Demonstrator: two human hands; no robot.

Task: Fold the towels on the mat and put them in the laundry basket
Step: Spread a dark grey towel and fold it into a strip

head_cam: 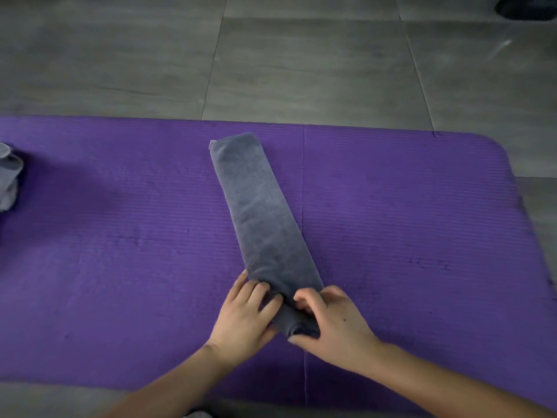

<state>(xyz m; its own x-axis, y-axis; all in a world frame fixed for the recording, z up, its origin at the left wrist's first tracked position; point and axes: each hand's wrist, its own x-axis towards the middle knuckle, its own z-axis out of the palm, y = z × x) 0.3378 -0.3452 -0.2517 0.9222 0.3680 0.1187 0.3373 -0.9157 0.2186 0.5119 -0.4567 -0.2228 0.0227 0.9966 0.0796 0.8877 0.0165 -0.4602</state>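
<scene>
A dark grey towel (257, 212), folded into a long narrow strip, lies slanted on the purple mat (120, 236). Its near end is rolled up. My left hand (245, 319) grips the left side of that roll. My right hand (330, 322) grips its right side, fingers curled over the cloth. The strip's far end, with a small white tag, points toward the mat's back edge. No laundry basket is in view.
A lighter grey towel (8, 176) lies bunched at the mat's left edge, partly out of frame. Grey floor tiles (301, 55) lie beyond the mat. A dark object (527, 7) sits at the top right corner.
</scene>
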